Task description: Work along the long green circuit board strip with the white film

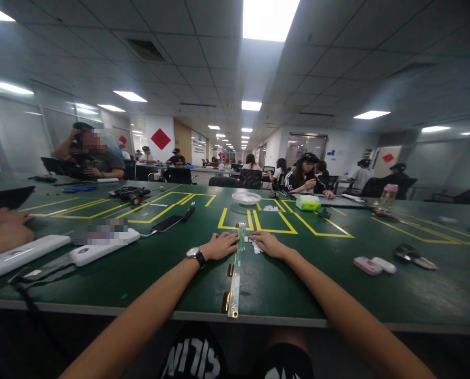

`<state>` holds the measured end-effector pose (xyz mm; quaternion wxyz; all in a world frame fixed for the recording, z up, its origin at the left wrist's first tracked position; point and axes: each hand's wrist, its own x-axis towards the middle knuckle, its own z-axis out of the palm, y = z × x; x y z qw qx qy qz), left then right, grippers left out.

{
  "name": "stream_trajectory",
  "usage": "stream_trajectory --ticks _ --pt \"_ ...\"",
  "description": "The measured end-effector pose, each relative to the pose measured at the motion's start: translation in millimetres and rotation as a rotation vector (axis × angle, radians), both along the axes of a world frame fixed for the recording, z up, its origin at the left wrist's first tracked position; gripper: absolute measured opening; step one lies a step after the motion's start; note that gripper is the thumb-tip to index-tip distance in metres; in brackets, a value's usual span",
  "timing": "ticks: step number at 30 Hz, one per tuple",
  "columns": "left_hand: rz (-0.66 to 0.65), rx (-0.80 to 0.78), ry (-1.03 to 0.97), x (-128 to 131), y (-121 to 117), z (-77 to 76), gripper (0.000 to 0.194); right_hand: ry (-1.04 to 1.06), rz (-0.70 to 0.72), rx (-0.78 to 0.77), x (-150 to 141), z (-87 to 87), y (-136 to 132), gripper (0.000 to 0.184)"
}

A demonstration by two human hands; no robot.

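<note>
A long, narrow green circuit board (236, 279) lies on the table, reaching from near the front edge to between my hands. Gold-coloured flaps stick out from its left side. My left hand (221, 246), with a watch on the wrist, lies palm down with its fingers stretched out, the fingertips touching the board's far end. To the right of the board, my right hand (269, 245) is low over the table with its fingers extended. A small white piece (247, 239) is at its fingertips, and a crumpled white scrap (256, 249) lies just under it.
Ahead are a clear plastic dish (246, 198) and a green tissue pack (308, 202). On the left lie white power strips (104, 248) and a phone (167, 223). A pink case (368, 266) is at right. A co-worker's arm (8, 231) rests at far left; another person (306, 176) sits opposite.
</note>
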<state>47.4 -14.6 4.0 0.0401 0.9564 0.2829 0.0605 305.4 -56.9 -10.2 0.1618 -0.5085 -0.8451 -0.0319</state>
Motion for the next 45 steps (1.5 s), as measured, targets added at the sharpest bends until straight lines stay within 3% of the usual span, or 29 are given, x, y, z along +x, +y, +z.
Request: stream_trajectory --ticks 5,16,20,23,26,28,30,32,38,40,45 --pt "-0.013 0.073 -0.031 0.1 -4.0 -0.2 0.044 0.029 0.017 0.049 -4.1 0.0 -2.1 0.039" --pt "-0.058 -0.027 0.018 2.6 0.4 3.2 0.045 -0.032 -0.011 -0.019 -3.1 4.0 -2.5 0.041" --pt "-0.051 -0.032 -0.015 2.3 -1.9 2.8 0.046 -0.052 -0.003 0.058 -11.8 11.7 -8.6 0.042" --pt "-0.019 -0.028 -0.068 2.0 -1.9 -0.3 0.055 -0.015 0.104 0.124 -28.3 19.0 -9.5 0.052" --pt "0.009 -0.021 -0.125 0.4 -0.9 -2.5 0.066 0.023 0.275 0.048 -41.6 22.1 -6.0 0.052" --pt "0.03 -0.004 -0.159 -2.0 -0.7 -1.9 0.067 0.029 0.307 -0.008 -39.3 21.9 -2.8 0.05" --pt "0.06 0.009 -0.173 -5.1 -1.1 0.3 0.064 0.02 0.235 -0.021 -25.3 21.4 -0.9 0.05" --pt "0.083 0.009 -0.165 -8.5 -1.9 3.1 0.061 -0.019 0.077 -0.016 -1.7 22.0 -1.5 0.05" --pt "0.069 -0.011 -0.114 -13.7 -2.5 4.0 0.053 -0.167 -0.612 -0.051 84.0 24.6 -17.9 0.044" --pt "0.053 -0.013 -0.121 -13.2 -1.5 2.5 0.052 -0.142 -0.777 -0.056 107.2 23.0 -24.6 0.044" --pt "0.026 -0.035 -0.138 -12.8 -1.2 2.7 0.05 -0.074 -0.913 -0.028 134.4 17.5 -35.5 0.047"
